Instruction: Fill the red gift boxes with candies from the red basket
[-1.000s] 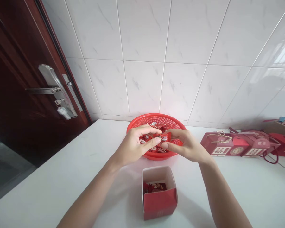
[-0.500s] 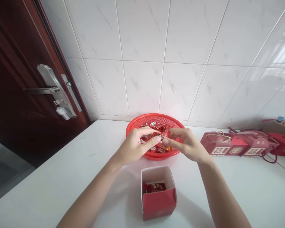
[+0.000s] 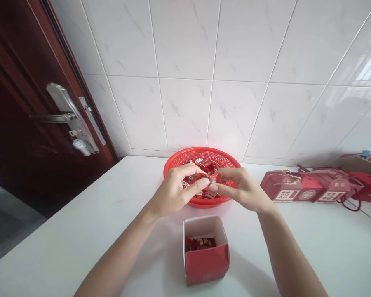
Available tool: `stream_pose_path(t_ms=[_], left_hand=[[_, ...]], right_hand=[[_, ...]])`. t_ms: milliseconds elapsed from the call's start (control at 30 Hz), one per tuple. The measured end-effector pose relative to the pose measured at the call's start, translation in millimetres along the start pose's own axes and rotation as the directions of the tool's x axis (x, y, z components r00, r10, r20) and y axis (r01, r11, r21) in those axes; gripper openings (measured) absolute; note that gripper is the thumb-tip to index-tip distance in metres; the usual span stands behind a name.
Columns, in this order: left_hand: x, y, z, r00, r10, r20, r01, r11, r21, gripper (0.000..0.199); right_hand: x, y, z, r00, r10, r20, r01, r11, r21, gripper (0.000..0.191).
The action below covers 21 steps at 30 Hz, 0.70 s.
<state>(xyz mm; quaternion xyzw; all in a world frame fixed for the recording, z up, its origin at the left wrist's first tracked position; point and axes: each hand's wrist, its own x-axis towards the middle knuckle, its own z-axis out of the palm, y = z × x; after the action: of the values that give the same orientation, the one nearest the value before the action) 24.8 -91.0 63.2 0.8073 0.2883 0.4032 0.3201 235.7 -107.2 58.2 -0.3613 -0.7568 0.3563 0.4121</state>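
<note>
Pinching one red packet: left hand, right hand. One basket, one open box near.

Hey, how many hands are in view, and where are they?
2. The left hand is at the left side of the red basket, the right hand at its right side. Both hold one red packet between them. No other hand shows.

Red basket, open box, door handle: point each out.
Red basket [image 3: 208, 203], head view: the front rim.
Open box [image 3: 207, 265], head view: red front panel.
Door handle [image 3: 56, 118], head view: the lever.
</note>
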Motion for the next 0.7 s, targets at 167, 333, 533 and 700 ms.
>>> stream_pose_path(t_ms=[167, 333, 533, 700], left_hand=[[0, -1, -1.8, 0.998, -0.062, 0.03, 0.065, 0.995, -0.078, 0.02], [0, -1, -2.2, 0.993, -0.108, 0.054, 0.115, 0.983, -0.144, 0.032], [0, 2, 1.2, 0.992, -0.117, 0.047, 0.122, 0.986, -0.116, 0.033], [0, 2, 0.4, 0.995, -0.094, 0.017, 0.095, 0.991, -0.095, 0.035]], right_hand=[[0, 1, -1, 1.0, 0.005, -0.005, -0.005, 1.0, -0.005, 0.041], [0, 2, -2, 1.0, 0.014, 0.019, -0.014, 0.999, 0.036, 0.041], [-2, 0, -7, 0.999, 0.001, 0.054, -0.003, 0.999, 0.045, 0.035], [-2, 1, -12, 0.998, 0.004, 0.068, -0.008, 0.998, 0.055, 0.032]])
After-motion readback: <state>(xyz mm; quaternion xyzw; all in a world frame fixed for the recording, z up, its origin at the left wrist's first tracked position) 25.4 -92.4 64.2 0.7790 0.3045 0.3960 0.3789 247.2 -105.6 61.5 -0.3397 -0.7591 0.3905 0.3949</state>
